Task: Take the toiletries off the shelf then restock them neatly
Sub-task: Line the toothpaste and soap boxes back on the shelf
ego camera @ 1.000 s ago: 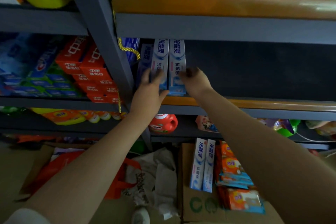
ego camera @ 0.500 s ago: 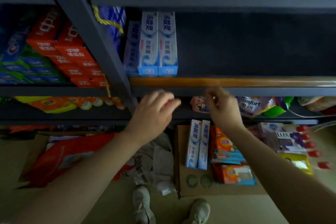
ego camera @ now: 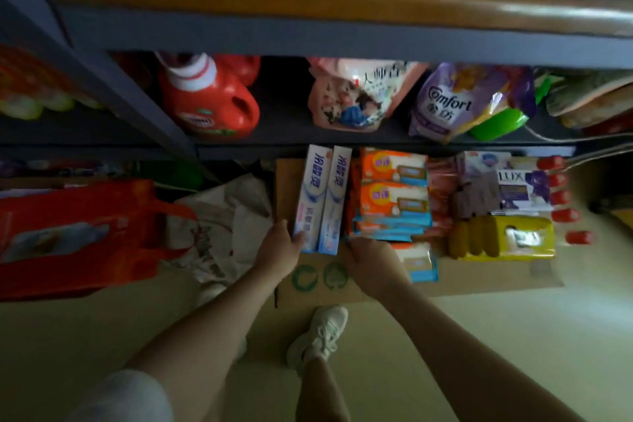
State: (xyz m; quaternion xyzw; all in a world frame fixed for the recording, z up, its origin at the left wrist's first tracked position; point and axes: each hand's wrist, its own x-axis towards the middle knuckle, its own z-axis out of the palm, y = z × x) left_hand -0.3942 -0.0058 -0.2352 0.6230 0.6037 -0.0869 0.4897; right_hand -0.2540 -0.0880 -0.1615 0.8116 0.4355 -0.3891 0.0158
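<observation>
Restocking looked barely begun. Most toiletries lay on flattened cardboard point(ego camera: 479, 279) on the floor: two toothpaste boxes point(ego camera: 322, 199) side by side, orange wipe packs point(ego camera: 394, 195) just beside them, a Lux soap box point(ego camera: 520, 188) and a yellow pack point(ego camera: 503, 238) further right. The left hand point(ego camera: 279, 248) curled against the near end of the left toothpaste box; the right hand point(ego camera: 371, 265) pressed down by the right one, its grip unclear. Half a second earlier both hands hung empty below the upper shelf edge point(ego camera: 342, 36); they had since dropped to the floor pile.
</observation>
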